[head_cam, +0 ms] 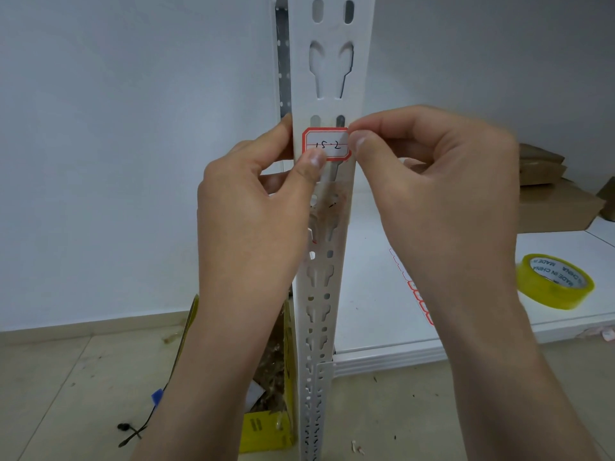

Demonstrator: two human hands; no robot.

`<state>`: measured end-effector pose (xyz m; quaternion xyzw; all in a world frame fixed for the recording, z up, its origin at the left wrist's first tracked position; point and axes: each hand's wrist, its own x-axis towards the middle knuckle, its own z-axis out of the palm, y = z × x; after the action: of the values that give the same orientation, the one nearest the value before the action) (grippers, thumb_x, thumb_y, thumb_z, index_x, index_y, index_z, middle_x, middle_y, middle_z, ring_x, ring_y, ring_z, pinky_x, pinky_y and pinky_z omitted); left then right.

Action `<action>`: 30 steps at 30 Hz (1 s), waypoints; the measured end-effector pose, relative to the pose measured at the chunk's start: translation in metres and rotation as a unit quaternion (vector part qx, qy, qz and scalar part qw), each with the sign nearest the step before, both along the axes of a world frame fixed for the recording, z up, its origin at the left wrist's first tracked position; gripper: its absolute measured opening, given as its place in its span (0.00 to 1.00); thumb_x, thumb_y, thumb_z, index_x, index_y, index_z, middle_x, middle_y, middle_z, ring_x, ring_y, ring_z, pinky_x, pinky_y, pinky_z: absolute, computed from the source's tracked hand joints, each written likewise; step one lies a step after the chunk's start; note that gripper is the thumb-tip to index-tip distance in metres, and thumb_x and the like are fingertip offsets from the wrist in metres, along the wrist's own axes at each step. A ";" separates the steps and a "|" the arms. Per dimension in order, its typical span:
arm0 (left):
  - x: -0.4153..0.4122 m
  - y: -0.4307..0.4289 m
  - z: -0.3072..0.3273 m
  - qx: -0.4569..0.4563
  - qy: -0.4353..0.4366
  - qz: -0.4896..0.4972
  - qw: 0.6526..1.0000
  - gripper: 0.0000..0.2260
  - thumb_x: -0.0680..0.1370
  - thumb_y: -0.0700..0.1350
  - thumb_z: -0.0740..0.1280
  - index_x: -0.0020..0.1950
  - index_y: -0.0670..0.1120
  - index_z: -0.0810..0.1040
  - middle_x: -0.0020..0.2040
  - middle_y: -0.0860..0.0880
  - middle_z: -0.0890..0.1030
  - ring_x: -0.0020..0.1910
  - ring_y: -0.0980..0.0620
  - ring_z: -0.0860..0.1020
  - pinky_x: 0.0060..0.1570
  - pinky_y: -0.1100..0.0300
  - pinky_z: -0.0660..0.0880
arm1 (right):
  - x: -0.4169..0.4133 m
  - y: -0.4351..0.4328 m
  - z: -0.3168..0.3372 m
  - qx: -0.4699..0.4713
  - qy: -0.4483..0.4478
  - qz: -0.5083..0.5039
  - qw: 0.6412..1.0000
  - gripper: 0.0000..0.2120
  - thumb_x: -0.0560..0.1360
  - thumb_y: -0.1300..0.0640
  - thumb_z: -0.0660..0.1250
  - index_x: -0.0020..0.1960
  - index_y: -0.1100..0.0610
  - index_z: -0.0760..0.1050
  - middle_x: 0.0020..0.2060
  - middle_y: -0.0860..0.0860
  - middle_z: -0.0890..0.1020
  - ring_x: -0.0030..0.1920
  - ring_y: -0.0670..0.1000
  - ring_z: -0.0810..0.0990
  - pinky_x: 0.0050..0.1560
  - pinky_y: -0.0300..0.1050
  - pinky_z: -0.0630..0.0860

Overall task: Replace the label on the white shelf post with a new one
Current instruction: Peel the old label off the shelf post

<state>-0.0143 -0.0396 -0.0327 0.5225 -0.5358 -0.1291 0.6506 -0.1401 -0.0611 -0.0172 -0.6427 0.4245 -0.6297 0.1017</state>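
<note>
A white perforated shelf post (pixel 331 61) runs up the middle of the head view. A red-bordered white label (pixel 327 144) with handwritten "15-2" lies flat against it at hand height. My left hand (pixel 253 207) pinches the label's lower left corner with the thumb, fingers behind the post's edge. My right hand (pixel 429 181) pinches its upper right corner between thumb and forefinger. Just below the label, torn paper and glue residue (pixel 327 207) marks the post.
A white shelf board (pixel 382 314) lies to the right, carrying a roll of yellowish clear tape (pixel 554 282), a strip of red-bordered labels (pixel 417 294) and brown cardboard boxes (pixel 559 201). A yellow box of scraps (pixel 269 424) stands on the floor left of the post.
</note>
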 end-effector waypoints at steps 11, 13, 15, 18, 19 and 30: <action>0.000 0.000 0.001 0.001 -0.001 0.003 1.000 0.15 0.82 0.50 0.70 0.68 0.60 0.80 0.52 0.67 0.83 0.46 0.72 0.83 0.47 0.71 0.80 | -0.003 -0.001 0.002 -0.004 -0.013 0.019 1.000 0.04 0.76 0.56 0.73 0.46 0.47 0.84 0.37 0.37 0.85 0.40 0.34 0.84 0.39 0.23 0.73; 0.000 0.000 0.001 0.004 -0.005 0.007 1.000 0.16 0.82 0.51 0.70 0.69 0.60 0.80 0.53 0.67 0.83 0.47 0.72 0.82 0.51 0.69 0.81 | -0.002 -0.002 0.001 -0.009 -0.013 0.017 1.000 0.03 0.76 0.55 0.73 0.47 0.48 0.85 0.38 0.39 0.85 0.40 0.35 0.84 0.39 0.24 0.73; 0.000 0.000 0.001 0.004 -0.005 0.006 1.000 0.16 0.81 0.51 0.70 0.70 0.59 0.79 0.52 0.68 0.82 0.47 0.73 0.82 0.51 0.72 0.80 | -0.002 -0.002 0.000 -0.015 -0.011 0.013 1.000 0.03 0.76 0.54 0.73 0.47 0.47 0.85 0.37 0.38 0.85 0.39 0.34 0.83 0.37 0.23 0.72; 0.000 0.000 0.001 0.004 -0.006 0.005 1.000 0.16 0.81 0.51 0.70 0.70 0.59 0.80 0.52 0.68 0.82 0.47 0.73 0.82 0.49 0.75 0.79 | -0.001 -0.002 -0.002 -0.032 0.013 -0.006 0.999 0.03 0.76 0.53 0.73 0.46 0.46 0.85 0.36 0.39 0.85 0.32 0.32 0.78 0.34 0.23 0.68; 0.000 0.001 0.001 0.005 -0.006 0.005 1.000 0.16 0.81 0.51 0.70 0.70 0.59 0.79 0.53 0.67 0.83 0.48 0.72 0.82 0.50 0.73 0.80 | 0.000 -0.002 -0.002 -0.036 0.020 -0.012 0.999 0.03 0.76 0.52 0.73 0.47 0.46 0.85 0.36 0.39 0.85 0.30 0.32 0.76 0.34 0.23 0.68; -0.002 0.001 0.001 0.006 -0.010 0.011 1.000 0.16 0.82 0.51 0.69 0.71 0.59 0.79 0.59 0.63 0.84 0.51 0.66 0.84 0.56 0.64 0.82 | -0.005 -0.001 0.001 -0.016 0.055 -0.001 0.998 0.04 0.77 0.53 0.72 0.47 0.45 0.85 0.35 0.37 0.83 0.29 0.31 0.75 0.34 0.23 0.68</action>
<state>-0.0166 -0.0383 -0.0318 0.5335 -0.5357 -0.1206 0.6433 -0.1449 -0.0618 -0.0166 -0.6773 0.4197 -0.6004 0.0678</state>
